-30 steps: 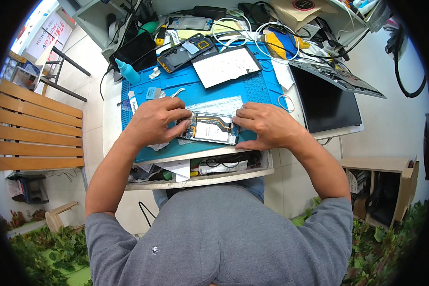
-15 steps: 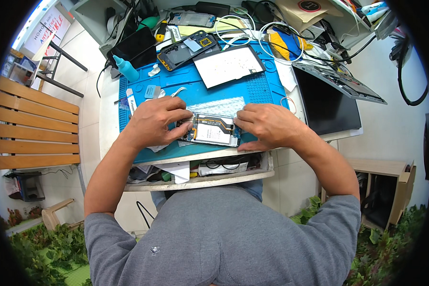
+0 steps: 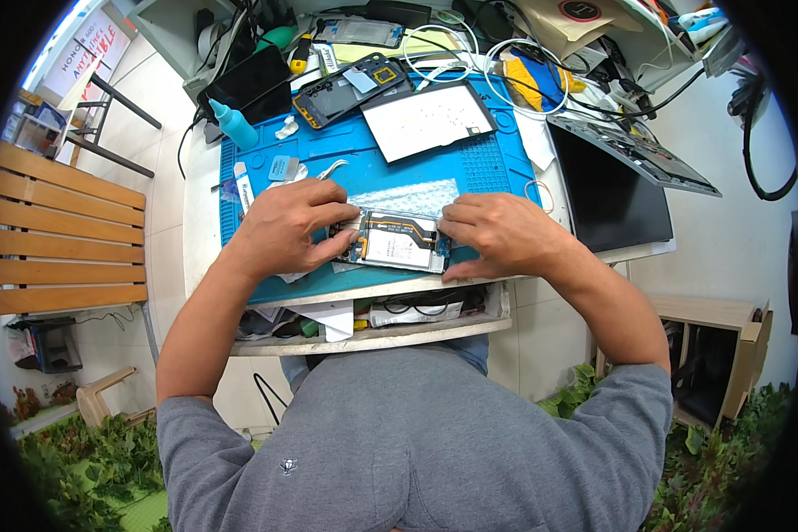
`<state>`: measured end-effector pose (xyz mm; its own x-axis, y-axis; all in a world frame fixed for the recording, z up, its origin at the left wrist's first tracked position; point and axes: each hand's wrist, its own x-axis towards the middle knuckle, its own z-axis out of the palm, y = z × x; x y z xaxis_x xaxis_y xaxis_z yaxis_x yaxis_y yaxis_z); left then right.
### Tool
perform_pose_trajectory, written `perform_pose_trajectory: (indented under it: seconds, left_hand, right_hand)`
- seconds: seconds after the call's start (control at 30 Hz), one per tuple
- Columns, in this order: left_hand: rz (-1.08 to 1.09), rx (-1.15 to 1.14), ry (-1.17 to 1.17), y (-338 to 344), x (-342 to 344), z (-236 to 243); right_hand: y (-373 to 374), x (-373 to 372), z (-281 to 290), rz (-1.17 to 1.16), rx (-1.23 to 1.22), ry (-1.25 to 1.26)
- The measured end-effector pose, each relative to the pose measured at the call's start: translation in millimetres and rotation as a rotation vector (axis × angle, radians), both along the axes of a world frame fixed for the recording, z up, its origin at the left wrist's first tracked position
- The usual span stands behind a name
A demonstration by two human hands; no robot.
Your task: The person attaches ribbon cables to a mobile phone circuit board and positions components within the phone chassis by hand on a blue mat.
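Observation:
An opened phone [image 3: 397,241] with a white battery and a dark flex strip lies at the front of a blue work mat [image 3: 346,142]. My left hand [image 3: 297,226] has its fingers curled on the phone's left end. My right hand [image 3: 496,232] holds the right end, thumb at the lower corner, fingertips on the upper side. Behind the phone is a crinkled clear sheet [image 3: 403,192]. Tweezers [image 3: 332,168] and a small blue block [image 3: 283,168] lie above my left hand.
A phone housing [image 3: 346,93], white board [image 3: 426,124], cyan bottle [image 3: 235,124] and coiled cables [image 3: 528,62] crowd the back. A disassembled laptop [image 3: 612,204] stands at the right. A cluttered open drawer [image 3: 372,340] is below the desk edge. A slatted wooden chair [image 3: 62,230] is at left.
The view has shifted slightly over the last second. My hands and the phone stay in nearly the same place and pose.

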<state>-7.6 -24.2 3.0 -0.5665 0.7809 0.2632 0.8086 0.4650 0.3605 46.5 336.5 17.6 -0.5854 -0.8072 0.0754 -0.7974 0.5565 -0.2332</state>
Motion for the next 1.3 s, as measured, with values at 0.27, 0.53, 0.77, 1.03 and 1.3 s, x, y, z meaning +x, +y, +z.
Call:
perform_pose_trajectory:
  seconds: [0.27, 0.53, 0.77, 1.03, 1.3]
  left_hand:
    - [0.003, 0.01, -0.002, 1.9, -0.2, 2.6]
    - [-0.129, 0.108, -0.074, 73.5, -33.1, 16.0]
    - [-0.268, -0.173, -0.348, 129.8, -51.8, 22.1]
    - [-0.276, -0.189, -0.372, 130.5, -51.3, 25.9]
    - [-0.257, -0.182, -0.327, 129.4, -46.6, 23.9]
  right_hand:
    - [0.9, 5.8, -4.0, -0.033, -0.03, 0.023]
    - [1.1, 25.6, -15.2, -0.116, -0.109, 0.119]
    - [0.0, 33.3, -19.3, -0.186, -0.099, 0.087]
    - [0.6, 35.5, -17.6, -0.206, -0.08, 0.02]
    - [-0.6, 34.7, -15.8, -0.226, -0.064, 0.011]
